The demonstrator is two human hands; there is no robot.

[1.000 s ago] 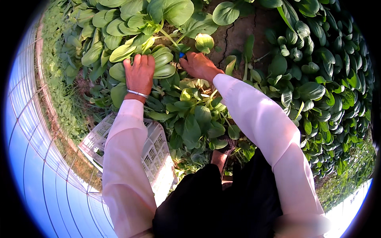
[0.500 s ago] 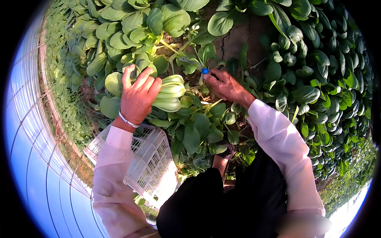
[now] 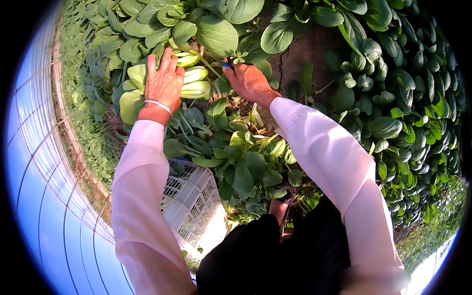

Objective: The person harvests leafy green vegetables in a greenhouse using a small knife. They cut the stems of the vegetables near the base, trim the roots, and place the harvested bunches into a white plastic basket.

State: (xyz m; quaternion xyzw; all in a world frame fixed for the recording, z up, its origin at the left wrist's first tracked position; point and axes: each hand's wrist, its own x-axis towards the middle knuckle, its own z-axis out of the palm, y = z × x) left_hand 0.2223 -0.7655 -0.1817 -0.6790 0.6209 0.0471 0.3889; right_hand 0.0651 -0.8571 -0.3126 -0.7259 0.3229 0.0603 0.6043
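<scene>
My left hand (image 3: 163, 87) is closed over the leafy part of cut bok choy (image 3: 197, 90), its fingers reaching forward over the leaves. The pale, thick stalk ends point right, toward my other hand. Just beyond, another pale green bok choy stalk (image 3: 188, 59) shows by my fingertips; whether I grip it too is hidden. My right hand (image 3: 250, 84) is closed on a small knife with a blue handle (image 3: 225, 64), low among the stems. Leaves and fingers hide its blade.
A white slatted plastic crate (image 3: 194, 201) stands below my left forearm. Leafy plants (image 3: 246, 172) grow between my arms, and dense dark green rows (image 3: 388, 123) fill the right. Cracked bare soil (image 3: 297, 59) lies ahead. My foot (image 3: 279, 209) is among the plants.
Both hands have moved forward and left, away from my body. The bok choy has moved with my left hand, and the blue-handled knife has come nearer to the stems beside it.
</scene>
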